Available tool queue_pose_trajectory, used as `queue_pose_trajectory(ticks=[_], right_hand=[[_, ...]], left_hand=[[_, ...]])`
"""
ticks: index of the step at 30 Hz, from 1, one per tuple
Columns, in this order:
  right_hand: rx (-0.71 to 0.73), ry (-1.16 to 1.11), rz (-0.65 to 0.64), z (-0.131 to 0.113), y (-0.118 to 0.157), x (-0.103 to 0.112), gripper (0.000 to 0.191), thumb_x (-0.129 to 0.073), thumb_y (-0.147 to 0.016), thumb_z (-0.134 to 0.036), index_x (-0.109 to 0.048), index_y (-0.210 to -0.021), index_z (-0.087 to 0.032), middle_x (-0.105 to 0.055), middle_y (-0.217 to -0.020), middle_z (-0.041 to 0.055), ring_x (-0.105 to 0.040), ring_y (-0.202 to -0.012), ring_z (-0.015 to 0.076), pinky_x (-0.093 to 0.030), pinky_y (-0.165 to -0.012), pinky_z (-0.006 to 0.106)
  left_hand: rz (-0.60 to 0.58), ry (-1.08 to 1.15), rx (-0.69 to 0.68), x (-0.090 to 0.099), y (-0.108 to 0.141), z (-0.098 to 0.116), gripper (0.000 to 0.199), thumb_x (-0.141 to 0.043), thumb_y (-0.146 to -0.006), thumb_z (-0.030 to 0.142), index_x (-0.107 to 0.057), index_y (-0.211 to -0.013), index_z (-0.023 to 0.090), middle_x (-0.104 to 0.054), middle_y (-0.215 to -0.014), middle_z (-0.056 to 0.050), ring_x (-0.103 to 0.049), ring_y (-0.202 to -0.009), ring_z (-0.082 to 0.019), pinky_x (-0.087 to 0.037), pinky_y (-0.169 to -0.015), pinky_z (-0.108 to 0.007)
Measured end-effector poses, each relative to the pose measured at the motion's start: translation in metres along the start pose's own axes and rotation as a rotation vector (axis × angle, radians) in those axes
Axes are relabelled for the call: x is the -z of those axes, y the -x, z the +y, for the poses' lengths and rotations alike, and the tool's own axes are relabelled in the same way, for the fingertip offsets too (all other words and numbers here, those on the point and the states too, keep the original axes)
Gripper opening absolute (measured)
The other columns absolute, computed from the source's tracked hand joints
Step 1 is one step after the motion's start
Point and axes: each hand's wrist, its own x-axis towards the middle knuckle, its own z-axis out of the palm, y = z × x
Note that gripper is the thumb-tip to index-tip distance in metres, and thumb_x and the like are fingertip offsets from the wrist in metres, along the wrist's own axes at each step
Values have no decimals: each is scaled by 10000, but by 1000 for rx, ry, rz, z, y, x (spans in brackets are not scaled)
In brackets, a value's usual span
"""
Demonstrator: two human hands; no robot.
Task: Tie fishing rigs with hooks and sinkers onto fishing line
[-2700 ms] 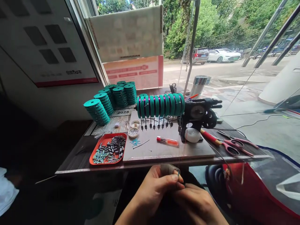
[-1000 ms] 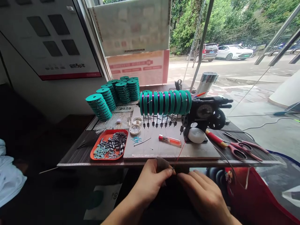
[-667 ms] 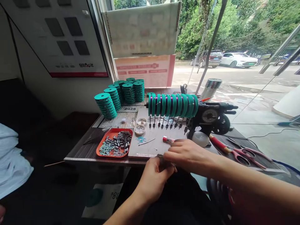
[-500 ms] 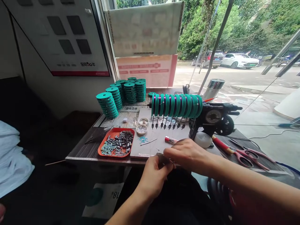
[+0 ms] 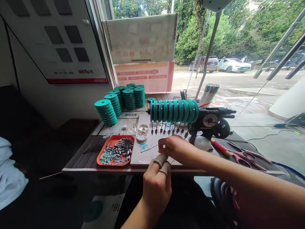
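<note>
Over the front edge of the white board (image 5: 137, 160), my left hand (image 5: 157, 179) is closed, with pale finger cots (image 5: 162, 162) on two fingers. My right hand (image 5: 173, 145) is just ahead of it, above the board, fingers bent together and nearly touching the left fingertips. Whatever they pinch is hidden or too fine to make out. Left of my hands lie a thin metal rod (image 5: 148, 149) and several small turquoise pieces (image 5: 143, 146). Behind them hangs a row of green line spools (image 5: 175, 111) on a black winder (image 5: 209, 119), with small dark weights (image 5: 161, 131) dangling below.
An orange tray (image 5: 98, 161) of dark sinkers and small fittings stands at left, near a round dish (image 5: 141, 140) of tiny beads. Stacks of green spools (image 5: 106, 113) rise at the back left. Pink-handled scissors (image 5: 241, 160) and a white ball-shaped object (image 5: 202, 143) are at right.
My left hand has turned over, its back and finger cots now showing. The right hand has shifted forward and left over the board, covering the red-labelled tube. The view has tilted up slightly.
</note>
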Motion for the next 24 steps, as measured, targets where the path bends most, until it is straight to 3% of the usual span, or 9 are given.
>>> queue_pose_trajectory(ticks=[4,7,8,9,11,14,16,20,24], right_hand=[[4,21,70,-6,16,8,127,-558,-777,-141,-619,-669,-167,-582,-576,0,-511,-533,116,-350,-521,209],[2,18,292,-8,59,9,180,-448,-866,-223,-609,-799,-177,-614,-807,72,-545,-745,182,-398,-693,309],[-23,-67,478,-6,75,5,212,-427,-887,-242,-598,-774,-185,-602,-784,62,-539,-733,175,-402,-690,303],[-99,-190,552,-5,90,-2,184,-467,-881,-262,-588,-761,-192,-582,-731,36,-523,-664,152,-401,-627,273],[-289,-543,402,-1,113,-23,187,-533,-850,-310,-601,-721,-194,-577,-670,10,-518,-625,146,-394,-572,256],[-530,-1210,262,1,121,-60,250,-683,-720,-394,-661,-796,-157,-607,-689,10,-494,-582,121,-350,-510,221],[-581,-1457,269,-3,115,-79,328,-743,-650,-419,-672,-815,-144,-550,-608,-23,-395,-494,69,-273,-459,191],[-606,-1579,279,-15,106,-95,401,-714,-633,-528,-627,-754,-156,-351,-492,-86,-261,-425,37,-192,-418,175],[-581,-1553,234,-15,115,-87,436,-629,-679,-603,-527,-709,-180,-434,-561,-56,-348,-399,50,-260,-391,179]], left_hand=[[-108,259,218,8,-8,8,225,-464,-839,161,-610,-669,174,-581,-730,-82,-543,-717,-199,-416,-684,-302],[-238,704,607,7,-12,16,117,-570,-760,212,-570,-651,171,-546,-647,-13,-451,-545,-120,-357,-520,-248],[-272,854,743,6,-12,17,82,-608,-718,220,-575,-669,163,-550,-636,2,-405,-487,-90,-312,-468,-227],[-300,979,855,4,-12,18,88,-639,-675,221,-581,-680,153,-556,-631,10,-357,-445,-64,-260,-431,-212],[-333,1134,982,1,-12,18,121,-677,-615,211,-592,-658,137,-571,-642,10,-317,-422,-36,-185,-405,-196],[-336,1188,1019,1,-12,18,135,-709,-577,202,-613,-621,120,-570,-638,7,-338,-442,-27,-158,-405,-187],[-314,1178,1019,2,-13,21,148,-720,-570,216,-619,-615,117,-564,-616,13,-327,-428,-19,-150,-406,-189],[-299,1132,994,3,-13,26,186,-733,-567,257,-609,-595,121,-506,-526,41,-297,-399,-19,-149,-403,-201],[-344,1127,983,1,-14,26,154,-704,-598,247,-624,-605,117,-493,-511,38,-305,-412,-27,-149,-402,-196]])
